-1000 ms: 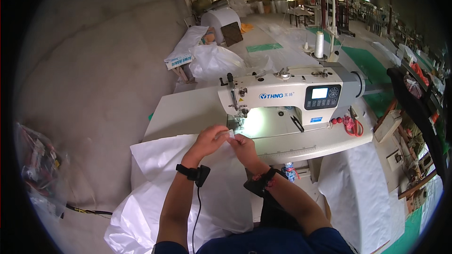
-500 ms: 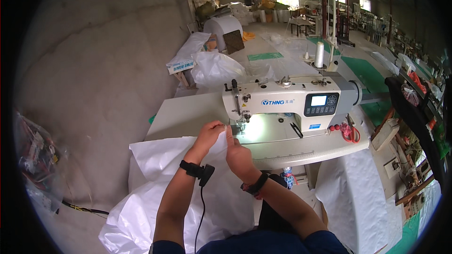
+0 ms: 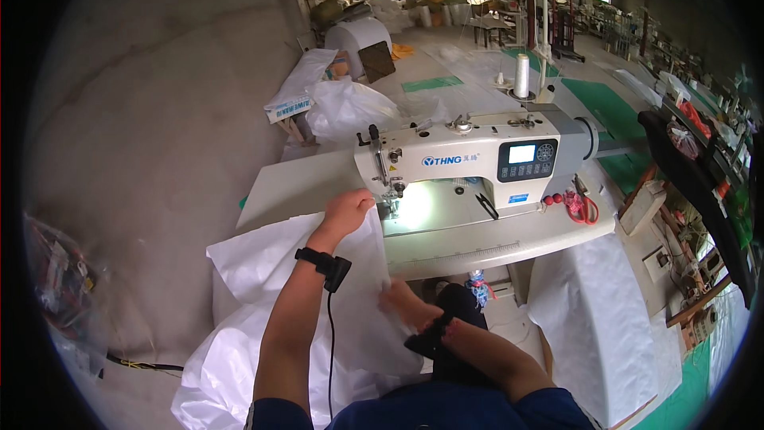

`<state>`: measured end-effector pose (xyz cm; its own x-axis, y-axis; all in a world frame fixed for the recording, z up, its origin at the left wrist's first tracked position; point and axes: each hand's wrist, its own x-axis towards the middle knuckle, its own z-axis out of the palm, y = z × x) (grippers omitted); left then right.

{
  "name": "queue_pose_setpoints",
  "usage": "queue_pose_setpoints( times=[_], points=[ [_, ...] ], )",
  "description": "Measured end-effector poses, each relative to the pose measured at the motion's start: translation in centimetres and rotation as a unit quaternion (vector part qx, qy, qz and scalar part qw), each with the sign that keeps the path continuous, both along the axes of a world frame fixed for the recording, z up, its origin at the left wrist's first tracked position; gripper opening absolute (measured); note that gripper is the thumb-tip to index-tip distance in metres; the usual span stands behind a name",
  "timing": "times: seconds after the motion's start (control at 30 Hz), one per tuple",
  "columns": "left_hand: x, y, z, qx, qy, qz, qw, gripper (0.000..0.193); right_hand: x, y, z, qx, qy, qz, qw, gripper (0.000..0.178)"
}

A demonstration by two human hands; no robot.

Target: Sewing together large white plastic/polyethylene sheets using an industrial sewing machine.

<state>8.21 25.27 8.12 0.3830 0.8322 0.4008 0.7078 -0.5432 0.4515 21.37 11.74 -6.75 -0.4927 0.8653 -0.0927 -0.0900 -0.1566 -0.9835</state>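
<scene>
My left hand (image 3: 348, 213) is closed on the upper corner of a large white plastic-like sheet (image 3: 350, 302), just left of the needle area of a white sewing machine (image 3: 450, 161). From there the sheet hangs over the table's front edge and spreads in folds toward my lap. Lower down, my right hand (image 3: 404, 305) is at the sheet's right edge, below the tabletop. Motion smears its fingers, so their grip is unclear. The machine's lamp lights the bed beside the needle.
Black thread snips (image 3: 486, 207) and red-handled scissors (image 3: 587, 209) lie on the sewing table (image 3: 461, 252). A white thread cone (image 3: 521, 77) stands behind the machine. Another white sheet (image 3: 593, 326) hangs at the right. A wall (image 3: 175, 111) rises on the left.
My right hand has left the corner by the needle and moved down along the sheet's right edge. My left hand still holds the corner. The whole view has shifted slightly.
</scene>
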Motion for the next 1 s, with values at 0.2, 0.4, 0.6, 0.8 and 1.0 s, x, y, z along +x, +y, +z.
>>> queue_pose_setpoints(
  times=[0.2,0.4,0.6,0.8,1.0],
  points=[
    [0.3,1.7,-6.4,-0.082,0.020,-0.066,0.994,0.014,4.3,-5.3,7.3,-0.016,-0.073,0.137,0.988,0.031],
    [3.1,1.8,-5.1,-0.218,-0.131,-0.122,0.959,0.017,6.0,7.3,3.9,0.234,-0.116,-0.317,0.912,0.042],
    [2.5,2.4,-5.1,-0.203,-0.057,-0.040,0.977,0.024,3.4,9.6,4.0,0.285,-0.364,-0.271,0.845,0.030],
    [2.4,3.4,-7.2,-0.149,0.042,0.007,0.988,0.030,1.8,9.2,5.1,0.302,-0.527,-0.200,0.769,0.030],
    [2.5,4.4,-9.3,-0.103,0.081,0.045,0.990,0.028,1.1,8.1,5.5,0.363,-0.565,-0.181,0.718,0.035]
  ],
)
